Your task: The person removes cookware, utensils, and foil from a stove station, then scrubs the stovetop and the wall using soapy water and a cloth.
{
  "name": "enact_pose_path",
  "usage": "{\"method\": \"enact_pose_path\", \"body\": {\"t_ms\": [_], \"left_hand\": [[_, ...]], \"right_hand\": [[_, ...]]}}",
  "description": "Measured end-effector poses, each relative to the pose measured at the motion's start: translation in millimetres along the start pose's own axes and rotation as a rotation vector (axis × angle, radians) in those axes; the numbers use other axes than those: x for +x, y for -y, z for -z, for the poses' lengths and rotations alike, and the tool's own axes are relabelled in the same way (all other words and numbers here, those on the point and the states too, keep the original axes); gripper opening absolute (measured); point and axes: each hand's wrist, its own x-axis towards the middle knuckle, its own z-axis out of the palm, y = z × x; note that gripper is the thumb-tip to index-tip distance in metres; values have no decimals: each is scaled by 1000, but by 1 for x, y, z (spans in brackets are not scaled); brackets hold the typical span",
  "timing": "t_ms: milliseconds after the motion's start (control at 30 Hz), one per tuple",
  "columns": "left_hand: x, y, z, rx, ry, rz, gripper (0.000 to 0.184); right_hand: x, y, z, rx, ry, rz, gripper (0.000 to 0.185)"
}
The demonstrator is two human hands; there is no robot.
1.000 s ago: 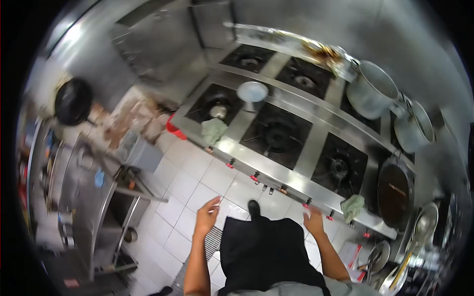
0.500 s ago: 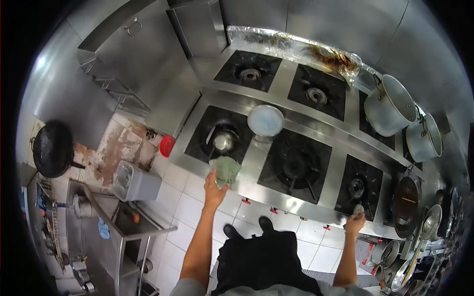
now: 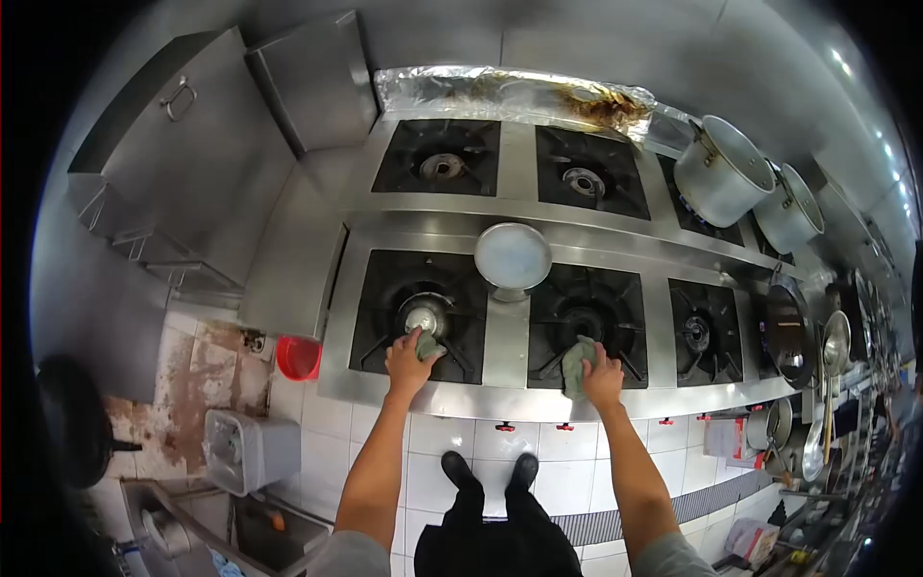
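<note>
My left hand (image 3: 408,367) is closed on a crumpled green cloth (image 3: 430,347) at the front of the front-left burner (image 3: 404,279). Just beyond it is that burner's shiny round metal center. A second green cloth (image 3: 575,367) is bunched in my right hand (image 3: 603,379), over the front edge of the middle burner grate (image 3: 611,288). Behind and between the hands, a metal bowl (image 3: 513,254) of cloudy bluish liquid stands on the steel stove top.
Two large aluminum pots (image 3: 723,183) stand on the back right burners. A dark wok (image 3: 786,332) sits at the right end, with ladles (image 3: 835,351) beyond. A red container (image 3: 299,357) and a gray bin (image 3: 252,452) are on the left, near another wok (image 3: 72,423).
My right hand has moved left from the right burner to the middle one with its cloth. My left hand has gone forward over the left grate. The view has shifted.
</note>
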Motion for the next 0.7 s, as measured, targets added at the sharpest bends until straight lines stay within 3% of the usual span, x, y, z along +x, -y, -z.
{"method": "enact_pose_path", "body": {"t_ms": [33,167,267,333,500,700], "left_hand": [[5,-4,-2,40,37,35,60],[27,20,-14,-259,84,167,56],[22,2,-17,265,-36,147,45],[19,-4,-12,279,-39,125,44],[3,-11,-9,323,-24,118,41],[-3,-6,-20,305,-153,78,35]], "right_hand": [[1,-9,-17,-13,146,-28,52],[-2,20,-11,-154,138,-141,55],[0,25,-16,-248,110,-168,47],[3,16,-25,-276,58,-151,33],[-1,10,-18,-261,125,-175,27],[2,13,-22,-266,151,-200,25]]}}
